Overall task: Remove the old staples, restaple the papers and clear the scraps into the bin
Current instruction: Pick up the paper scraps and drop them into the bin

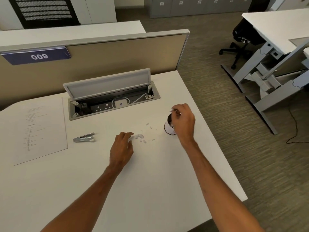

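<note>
A small white cup-shaped bin [168, 128] with a dark rim stands on the white desk [150, 173] near its right edge. My right hand [184, 122] hovers over the bin's mouth, fingertips pinched on a tiny scrap. Several small white paper scraps [142, 137] lie scattered left of the bin. My left hand [122, 147] rests on the desk with its fingertips at the scrap pile, curled on a few bits. A silver stapler [84, 137] lies on its side further left. The printed papers [38, 129] lie flat at the desk's left.
An open cable tray [113, 99] with sockets and a white charger is sunk into the desk behind the scraps, its lid raised. A beige partition [117, 52] with a "009" tag backs the desk. The desk's right edge drops to carpet; another desk and chair stand beyond.
</note>
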A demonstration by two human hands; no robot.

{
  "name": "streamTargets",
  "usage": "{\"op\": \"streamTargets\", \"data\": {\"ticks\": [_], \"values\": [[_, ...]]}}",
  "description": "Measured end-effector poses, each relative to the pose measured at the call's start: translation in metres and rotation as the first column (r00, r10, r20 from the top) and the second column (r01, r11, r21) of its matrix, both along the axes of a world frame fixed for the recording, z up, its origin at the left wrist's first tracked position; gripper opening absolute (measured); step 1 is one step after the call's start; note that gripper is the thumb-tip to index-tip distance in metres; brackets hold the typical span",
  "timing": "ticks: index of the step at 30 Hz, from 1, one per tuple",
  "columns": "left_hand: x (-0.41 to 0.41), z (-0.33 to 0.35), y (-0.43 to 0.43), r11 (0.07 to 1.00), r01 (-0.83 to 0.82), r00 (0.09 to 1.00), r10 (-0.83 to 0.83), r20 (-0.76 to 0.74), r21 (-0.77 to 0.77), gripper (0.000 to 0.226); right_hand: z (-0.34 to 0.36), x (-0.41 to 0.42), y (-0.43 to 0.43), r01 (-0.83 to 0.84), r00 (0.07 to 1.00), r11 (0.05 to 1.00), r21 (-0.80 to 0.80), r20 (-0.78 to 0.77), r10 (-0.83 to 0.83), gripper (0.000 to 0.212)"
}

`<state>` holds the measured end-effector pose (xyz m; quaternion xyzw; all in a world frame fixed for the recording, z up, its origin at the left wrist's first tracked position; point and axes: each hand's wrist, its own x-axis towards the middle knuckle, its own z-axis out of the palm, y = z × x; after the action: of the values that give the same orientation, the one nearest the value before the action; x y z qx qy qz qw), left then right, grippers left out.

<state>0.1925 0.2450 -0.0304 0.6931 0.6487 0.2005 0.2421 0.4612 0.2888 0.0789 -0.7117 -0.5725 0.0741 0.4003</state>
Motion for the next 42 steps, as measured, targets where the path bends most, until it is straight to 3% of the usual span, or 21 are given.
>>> {"op": "streamTargets", "data": {"ticks": [3,6,11,15,23,30,37,42], "values": [[0.0,0.001,-0.003,1.0,-0.006,1.0,0.006,-0.026,0.005,0.039,-0.003,0.03,0.008,0.036,0.998,0.985,-0.168,0.056,-0.026,0.013],[0.002,0.0,0.0,0.999,0.032,0.998,-0.032,-0.055,-0.006,0.039,-0.008,0.037,0.009,-0.014,0.992,0.947,-0.322,0.117,0.054,0.014],[0.019,-0.002,0.01,0.99,0.122,0.989,-0.127,-0.081,-0.07,0.055,-0.014,0.027,0.009,-0.04,0.97,0.912,-0.409,0.203,0.134,0.015],[0.042,-0.001,0.014,0.991,0.082,0.996,-0.087,-0.038,-0.109,0.063,-0.013,0.021,0.007,-0.046,0.974,0.902,-0.429,0.18,0.135,0.027],[0.072,-0.007,0.019,0.987,0.013,1.0,-0.018,-0.026,-0.161,0.051,-0.017,0.019,0.005,-0.046,0.988,0.919,-0.393,0.115,0.099,0.03],[0.087,-0.01,0.02,0.991,0.076,0.997,-0.076,0.003,-0.114,0.013,-0.019,0.019,-0.003,-0.012,0.996,0.959,-0.284,0.081,0.036,0.027],[0.081,-0.004,0.023,0.988,-0.001,0.993,0.02,0.12,-0.153,0.025,-0.021,0.012,-0.024,0.008,1.0,0.998,-0.07,-0.012,-0.009,0.021],[0.08,0.021,0.044,0.98,-0.146,0.959,0.174,0.225,-0.134,0.026,-0.041,-0.017,-0.061,-0.095,0.993,0.995,0.022,-0.065,0.096,0.023]]}}
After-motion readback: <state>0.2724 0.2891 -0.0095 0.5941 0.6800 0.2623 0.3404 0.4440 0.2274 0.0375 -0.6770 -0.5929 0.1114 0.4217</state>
